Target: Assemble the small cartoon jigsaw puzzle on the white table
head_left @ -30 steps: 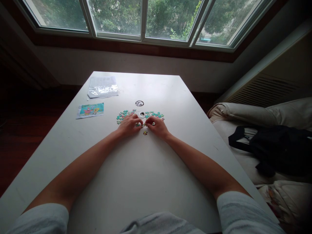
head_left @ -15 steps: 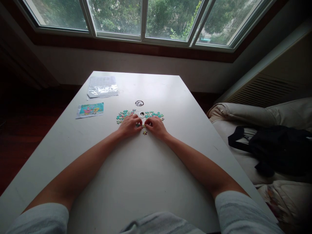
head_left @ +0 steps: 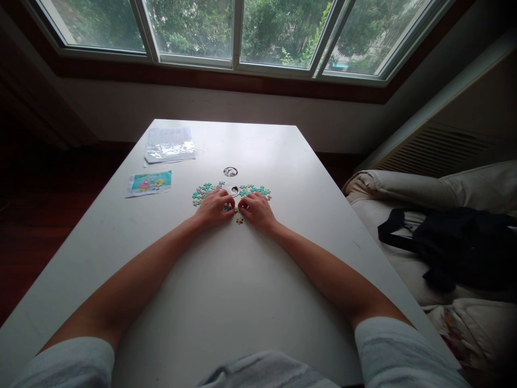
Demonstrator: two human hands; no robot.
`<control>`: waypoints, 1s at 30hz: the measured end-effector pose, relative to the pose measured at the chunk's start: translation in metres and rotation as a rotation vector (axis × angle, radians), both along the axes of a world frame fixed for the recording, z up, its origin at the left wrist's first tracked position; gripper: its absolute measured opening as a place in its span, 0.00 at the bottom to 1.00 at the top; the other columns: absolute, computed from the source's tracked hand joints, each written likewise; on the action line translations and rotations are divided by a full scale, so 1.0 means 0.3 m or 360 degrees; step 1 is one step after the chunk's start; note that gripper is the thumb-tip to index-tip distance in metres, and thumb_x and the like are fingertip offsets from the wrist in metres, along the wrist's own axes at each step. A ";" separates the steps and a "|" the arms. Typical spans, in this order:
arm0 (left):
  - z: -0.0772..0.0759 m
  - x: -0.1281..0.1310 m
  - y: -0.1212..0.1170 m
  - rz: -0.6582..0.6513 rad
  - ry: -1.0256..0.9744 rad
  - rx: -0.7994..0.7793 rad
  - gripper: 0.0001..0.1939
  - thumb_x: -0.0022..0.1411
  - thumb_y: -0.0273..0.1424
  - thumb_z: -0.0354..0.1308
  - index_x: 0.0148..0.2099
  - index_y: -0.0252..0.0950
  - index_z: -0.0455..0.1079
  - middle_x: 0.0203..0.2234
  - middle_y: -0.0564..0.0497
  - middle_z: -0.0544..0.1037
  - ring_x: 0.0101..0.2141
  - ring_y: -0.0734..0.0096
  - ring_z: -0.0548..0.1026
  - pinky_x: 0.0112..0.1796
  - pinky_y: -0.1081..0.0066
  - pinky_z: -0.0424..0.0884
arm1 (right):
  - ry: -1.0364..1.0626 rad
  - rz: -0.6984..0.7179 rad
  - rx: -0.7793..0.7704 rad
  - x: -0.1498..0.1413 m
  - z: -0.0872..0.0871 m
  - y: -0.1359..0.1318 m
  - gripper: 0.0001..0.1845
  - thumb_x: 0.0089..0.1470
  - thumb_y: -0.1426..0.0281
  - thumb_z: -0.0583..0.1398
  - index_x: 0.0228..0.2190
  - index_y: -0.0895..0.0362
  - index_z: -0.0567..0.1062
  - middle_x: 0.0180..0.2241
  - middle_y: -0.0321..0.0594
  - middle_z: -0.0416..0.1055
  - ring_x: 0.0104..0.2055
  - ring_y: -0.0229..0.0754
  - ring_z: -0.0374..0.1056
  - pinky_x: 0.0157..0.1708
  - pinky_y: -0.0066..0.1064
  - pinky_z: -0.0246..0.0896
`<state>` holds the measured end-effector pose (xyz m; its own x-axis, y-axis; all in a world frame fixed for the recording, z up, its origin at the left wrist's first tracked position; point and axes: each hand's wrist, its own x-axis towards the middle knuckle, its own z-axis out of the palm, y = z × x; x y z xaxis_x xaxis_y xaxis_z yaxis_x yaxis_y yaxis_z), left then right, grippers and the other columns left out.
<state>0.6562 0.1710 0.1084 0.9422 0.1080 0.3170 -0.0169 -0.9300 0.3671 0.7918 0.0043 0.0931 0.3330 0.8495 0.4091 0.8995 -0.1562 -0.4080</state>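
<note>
My left hand and my right hand meet close together over the white table, fingers curled and tips pinched. Between their fingertips shows a small puzzle piece, which both hands appear to grip. Just nearer to me a yellowish puzzle piece lies by itself. Teal and green puzzle pieces spread beyond my left hand, and more puzzle pieces lie beyond my right hand. A pale ring-shaped thing sits between the two groups. Some pieces are hidden under my hands.
Farther back on the table lies a round, dark-rimmed disc. At the left are a colourful cartoon picture sheet and a clear plastic bag with paper. A dark bag or garment rests on the pale sofa at right.
Both hands stay almost in place, with only a slight shift of the right fingers toward the left hand. The puzzle pieces around them look unchanged.
</note>
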 end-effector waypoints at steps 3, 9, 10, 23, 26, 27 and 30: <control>0.006 -0.009 0.026 -0.0015 0.0010 -0.0007 0.09 0.59 0.33 0.61 0.43 0.43 0.77 0.40 0.48 0.76 0.46 0.56 0.70 0.50 0.58 0.65 | -0.0022 0.0001 0.0017 0.001 -0.001 -0.003 0.05 0.60 0.70 0.62 0.33 0.52 0.79 0.33 0.41 0.75 0.42 0.49 0.64 0.48 0.41 0.56; 0.015 -0.020 0.071 -0.0082 0.0039 0.0030 0.11 0.58 0.31 0.60 0.44 0.44 0.78 0.42 0.49 0.76 0.44 0.59 0.69 0.52 0.59 0.63 | -0.0016 0.0004 0.0036 0.010 0.007 -0.016 0.06 0.62 0.68 0.61 0.35 0.52 0.80 0.34 0.41 0.75 0.44 0.49 0.64 0.48 0.41 0.55; 0.015 -0.020 0.074 -0.0092 0.0045 0.0041 0.11 0.58 0.31 0.61 0.44 0.44 0.78 0.42 0.49 0.76 0.44 0.59 0.69 0.52 0.59 0.63 | -0.0019 0.0017 0.0028 0.010 0.008 -0.017 0.06 0.62 0.68 0.62 0.34 0.52 0.80 0.34 0.41 0.75 0.44 0.49 0.64 0.48 0.41 0.55; 0.005 -0.013 0.087 -0.0154 0.0038 0.0084 0.11 0.62 0.29 0.58 0.44 0.45 0.79 0.40 0.49 0.75 0.43 0.61 0.69 0.51 0.60 0.64 | -0.0148 0.0084 -0.0081 -0.001 0.010 -0.017 0.07 0.60 0.62 0.65 0.38 0.51 0.81 0.39 0.42 0.73 0.47 0.50 0.62 0.53 0.44 0.54; 0.002 -0.012 0.083 -0.0151 0.0049 0.0093 0.14 0.61 0.27 0.57 0.45 0.45 0.79 0.41 0.49 0.76 0.43 0.60 0.69 0.51 0.60 0.64 | -0.0156 0.0082 -0.0081 0.002 0.009 -0.017 0.08 0.60 0.62 0.65 0.38 0.51 0.81 0.39 0.42 0.72 0.46 0.49 0.62 0.53 0.43 0.54; 0.003 -0.013 0.082 -0.0138 0.0052 0.0098 0.14 0.61 0.27 0.57 0.46 0.45 0.79 0.41 0.49 0.76 0.43 0.60 0.69 0.51 0.60 0.64 | -0.0157 0.0080 -0.0081 0.003 0.008 -0.017 0.08 0.60 0.62 0.65 0.39 0.51 0.81 0.39 0.42 0.72 0.46 0.49 0.62 0.53 0.43 0.55; 0.009 -0.016 0.084 -0.0065 0.0046 0.0116 0.10 0.62 0.31 0.59 0.45 0.44 0.78 0.42 0.48 0.76 0.45 0.58 0.69 0.51 0.59 0.64 | -0.0140 0.0082 -0.0087 0.005 0.006 -0.018 0.07 0.60 0.62 0.65 0.39 0.51 0.81 0.39 0.42 0.72 0.46 0.49 0.62 0.52 0.43 0.55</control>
